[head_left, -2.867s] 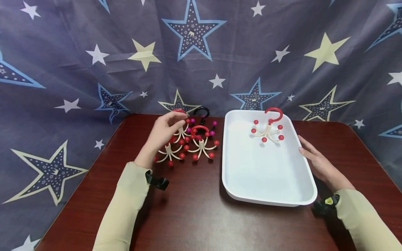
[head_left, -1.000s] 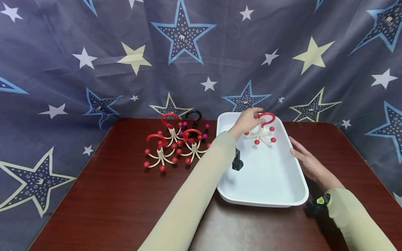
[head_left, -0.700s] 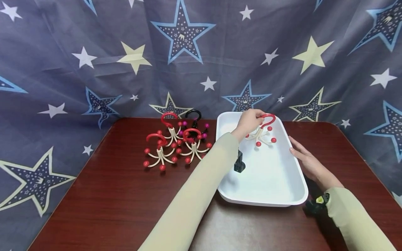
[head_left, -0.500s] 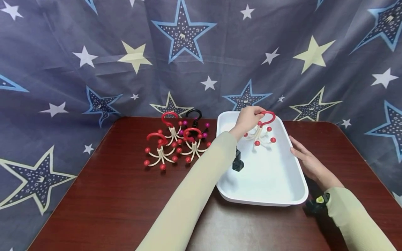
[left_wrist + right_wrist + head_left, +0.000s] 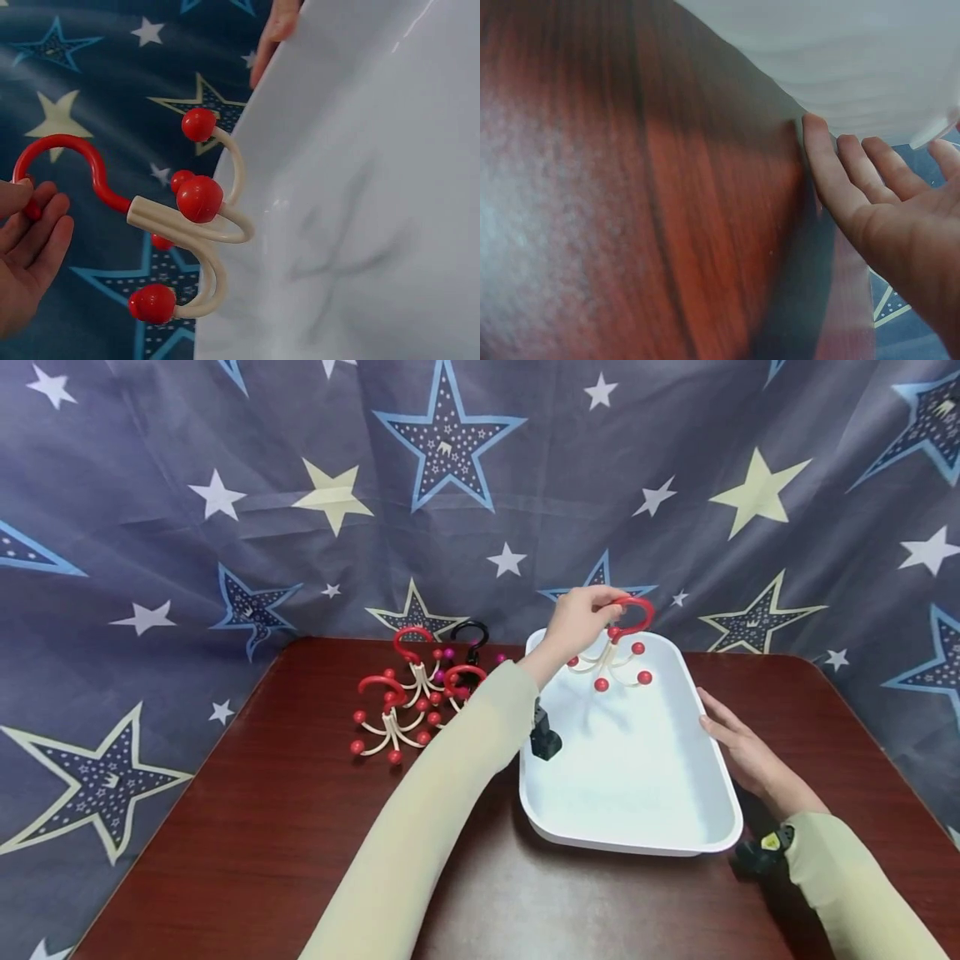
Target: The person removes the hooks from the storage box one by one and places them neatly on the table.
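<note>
My left hand (image 5: 576, 620) pinches the end of a red hook between thumb and fingers. The hook tops a claw hanger (image 5: 609, 653) with a cream stem and curved cream arms ending in red balls. It hangs upright over the far end of a white plastic tray (image 5: 630, 847), its shadow lying on the tray floor. The left wrist view shows the whole hanger (image 5: 172, 221) from the side, hook tip in my fingers (image 5: 51, 247). My right hand (image 5: 750, 758) rests against the tray's right outer wall; the right wrist view shows its straight fingers (image 5: 831, 169) touching that wall.
Left of the tray, several similar hangers stand bunched on the dark red table (image 5: 262, 827): a red-and-cream one (image 5: 390, 727) in front, another (image 5: 420, 678) behind it, one partly hidden by my left sleeve, and a black hanger (image 5: 474, 631) with magenta balls. A starry cloth (image 5: 262, 443) hangs behind.
My left hand has gone from the group of hangers to the hanger in the tray, taken its hook and lifted it up off the tray floor. My right hand stays at the tray's side.
</note>
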The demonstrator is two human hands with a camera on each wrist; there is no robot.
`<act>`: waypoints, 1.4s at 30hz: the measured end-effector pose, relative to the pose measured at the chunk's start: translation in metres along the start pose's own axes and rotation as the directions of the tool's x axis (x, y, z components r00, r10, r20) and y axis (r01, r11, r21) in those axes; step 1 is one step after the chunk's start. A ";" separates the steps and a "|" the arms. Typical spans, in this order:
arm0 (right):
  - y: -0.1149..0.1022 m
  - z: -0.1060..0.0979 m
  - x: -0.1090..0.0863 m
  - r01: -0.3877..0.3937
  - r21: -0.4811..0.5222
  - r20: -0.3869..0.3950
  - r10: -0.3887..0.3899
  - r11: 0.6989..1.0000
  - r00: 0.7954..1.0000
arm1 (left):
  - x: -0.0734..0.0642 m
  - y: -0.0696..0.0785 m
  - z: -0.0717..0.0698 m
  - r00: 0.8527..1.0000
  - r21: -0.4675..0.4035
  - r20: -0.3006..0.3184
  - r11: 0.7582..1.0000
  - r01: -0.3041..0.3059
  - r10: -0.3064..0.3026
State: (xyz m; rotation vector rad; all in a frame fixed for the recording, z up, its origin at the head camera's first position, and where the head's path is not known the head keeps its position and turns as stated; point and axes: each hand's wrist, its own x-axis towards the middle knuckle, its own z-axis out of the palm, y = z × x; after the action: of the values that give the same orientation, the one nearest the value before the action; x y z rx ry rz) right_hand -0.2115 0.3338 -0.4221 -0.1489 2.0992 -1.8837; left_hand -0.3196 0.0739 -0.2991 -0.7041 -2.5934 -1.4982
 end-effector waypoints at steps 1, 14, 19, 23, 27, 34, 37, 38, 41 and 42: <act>0.000 0.001 0.000 -0.002 -0.002 0.001 0.002 1.000 1.000 | -0.002 0.000 -0.004 1.000 -0.007 0.007 1.000 -0.003 0.003; 0.001 0.004 -0.001 0.018 0.004 -0.003 -0.018 1.000 1.000 | -0.045 0.011 -0.077 0.996 -0.112 -0.065 0.992 -0.065 0.058; 0.002 0.004 -0.001 0.023 0.005 0.010 -0.023 1.000 1.000 | -0.071 0.007 -0.103 0.992 -0.194 -0.094 0.976 -0.100 0.083; 0.002 0.003 -0.003 0.036 0.007 0.014 -0.036 0.999 0.999 | -0.092 0.003 -0.118 0.991 -0.245 -0.106 0.964 -0.103 0.079; 0.002 0.004 -0.002 0.042 0.018 0.020 -0.042 0.999 0.999 | -0.114 -0.002 -0.129 0.992 -0.280 -0.116 0.957 -0.073 0.042; 0.003 0.003 -0.003 0.031 -0.003 0.006 -0.031 1.000 1.000 | -0.150 -0.016 -0.142 0.995 -0.235 -0.098 0.971 -0.051 0.028; 0.003 0.003 -0.003 0.033 -0.006 0.004 -0.033 0.999 0.999 | -0.163 -0.022 -0.145 0.995 -0.199 -0.090 0.979 -0.049 0.032; 0.003 0.003 -0.003 0.034 -0.004 0.005 -0.034 0.999 0.999 | -0.167 -0.024 -0.146 0.996 -0.190 -0.089 0.981 -0.042 0.026; 0.003 0.003 -0.003 0.036 -0.003 0.009 -0.036 0.999 0.999 | -0.178 -0.032 -0.148 0.997 -0.211 -0.073 0.977 -0.015 0.000; 0.003 0.003 -0.002 0.036 -0.002 0.009 -0.036 0.999 0.999 | -0.182 -0.035 -0.148 0.998 -0.218 -0.067 0.976 -0.005 -0.010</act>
State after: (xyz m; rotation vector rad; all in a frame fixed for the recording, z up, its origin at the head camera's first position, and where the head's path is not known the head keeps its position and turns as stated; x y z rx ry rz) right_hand -0.2078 0.3319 -0.4246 -0.1968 2.1062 -1.8971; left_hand -0.1968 -0.1288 -0.3003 -0.6550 -2.4051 -1.7941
